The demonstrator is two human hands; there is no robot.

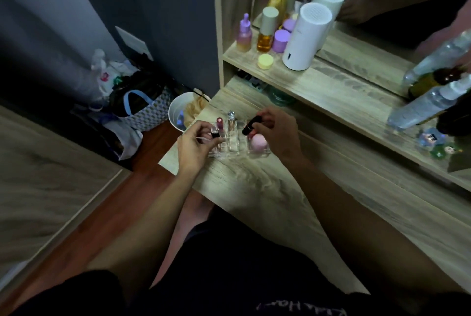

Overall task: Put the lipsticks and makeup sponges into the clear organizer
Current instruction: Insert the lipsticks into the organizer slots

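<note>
The clear organizer (pixel 233 147) stands near the left end of the wooden vanity top. A pink lipstick (pixel 219 123) and a clear-capped tube (pixel 231 119) stand upright in its back slots. A pink makeup sponge (pixel 259 142) sits in its right compartment. My left hand (pixel 195 147) is at the organizer's left side, fingers pinched on a small dark-ended lipstick (pixel 215 134) over a front slot. My right hand (pixel 276 134) holds a black lipstick (pixel 251 125), tilted, above the sponge compartment.
A shelf behind carries a white cylinder (pixel 307 37), purple and amber bottles (pixel 265 32) and a yellow jar (pixel 265 61). Clear plastic bottles (pixel 428 109) lie at the right by a mirror. A white bin (pixel 179 114) and bags (pixel 142 109) stand on the floor at the left.
</note>
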